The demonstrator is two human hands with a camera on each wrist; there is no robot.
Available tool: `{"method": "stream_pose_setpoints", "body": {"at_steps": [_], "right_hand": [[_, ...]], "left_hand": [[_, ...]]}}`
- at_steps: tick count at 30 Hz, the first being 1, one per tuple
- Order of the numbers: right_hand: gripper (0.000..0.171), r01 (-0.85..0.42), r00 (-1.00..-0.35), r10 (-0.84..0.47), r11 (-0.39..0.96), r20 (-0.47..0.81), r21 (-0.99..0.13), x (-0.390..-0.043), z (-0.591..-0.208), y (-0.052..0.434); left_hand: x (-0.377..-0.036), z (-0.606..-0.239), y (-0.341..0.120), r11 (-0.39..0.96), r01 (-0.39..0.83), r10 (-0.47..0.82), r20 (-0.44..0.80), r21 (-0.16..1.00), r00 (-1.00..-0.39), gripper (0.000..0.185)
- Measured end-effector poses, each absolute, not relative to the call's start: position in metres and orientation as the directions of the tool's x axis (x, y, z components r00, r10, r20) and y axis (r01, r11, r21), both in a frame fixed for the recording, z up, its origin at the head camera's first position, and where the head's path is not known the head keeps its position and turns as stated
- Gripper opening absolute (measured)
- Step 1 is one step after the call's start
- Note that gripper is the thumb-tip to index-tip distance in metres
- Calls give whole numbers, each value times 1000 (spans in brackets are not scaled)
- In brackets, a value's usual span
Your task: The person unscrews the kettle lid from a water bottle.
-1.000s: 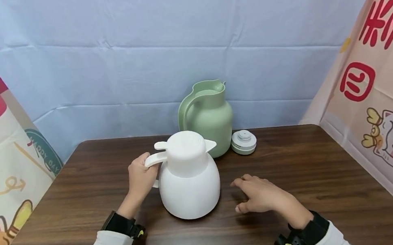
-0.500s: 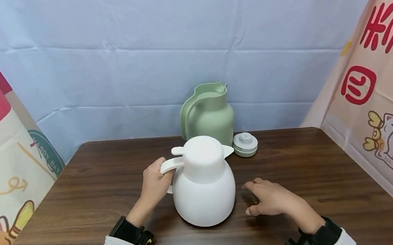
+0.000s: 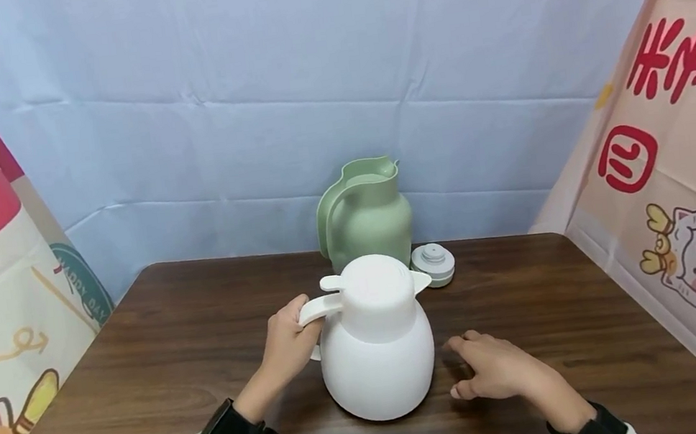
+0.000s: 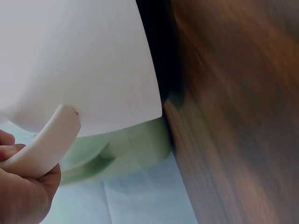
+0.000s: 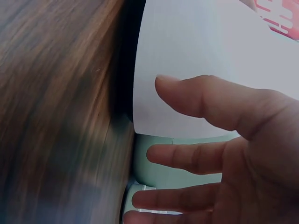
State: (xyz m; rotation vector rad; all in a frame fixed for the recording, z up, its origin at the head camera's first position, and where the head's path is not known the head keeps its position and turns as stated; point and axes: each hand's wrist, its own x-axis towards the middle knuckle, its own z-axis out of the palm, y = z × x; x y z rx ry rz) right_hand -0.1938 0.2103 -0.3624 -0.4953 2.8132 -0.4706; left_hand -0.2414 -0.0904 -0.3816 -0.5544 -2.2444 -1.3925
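White jug (image 3: 377, 347): standing lidded on bench (image 3: 144, 358), left hand (image 3: 286, 342) fingers curling round its handle (image 3: 319, 309). Right hand (image 3: 497, 371) hovering just right, fingers loosely spread, gripping nothing. Green jug (image 3: 366, 215) standing far behind, uncapped, its lid (image 3: 433, 264) lying beside; capping is looking undone.

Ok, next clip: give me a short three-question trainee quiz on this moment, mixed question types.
1. True or false: the left hand grips the handle of the white jug.
2. Which of these lies on the table beside the green jug? A) a spoon B) a round lid C) a cup
3. Fill in: the right hand is ____ beside the white jug, holding nothing.

Key
1. True: its fingers curl round the handle, as the left wrist view also shows.
2. B: the green jug's top is open, and the lid sits to its right.
3. Open: the fingers are spread and relaxed; contact with the jug cannot be told.
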Motion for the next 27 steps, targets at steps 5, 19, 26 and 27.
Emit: {"method": "stream_pose_setpoints", "body": {"at_steps": [5,19,26,27], "right_hand": [[66,-297,-914,-368,895,-174,-333,-189,-360,216],[69,-281,-915,-355,902,-192,-328,-185,-359,222],[66,-285,-918,-358,895,-170,-344,-184,-356,227],[66,-289,-918,-360,893,-164,-346,-184,-356,227]], "left_hand": [[-234,-382,-80,386,551,141,543,740,-828,29],[-230,-382,-72,373,541,171,518,753,-838,29],[-227,-379,-75,376,514,210,469,771,-858,26],[-227,-379,-76,378,510,216,462,773,-860,25]]}}
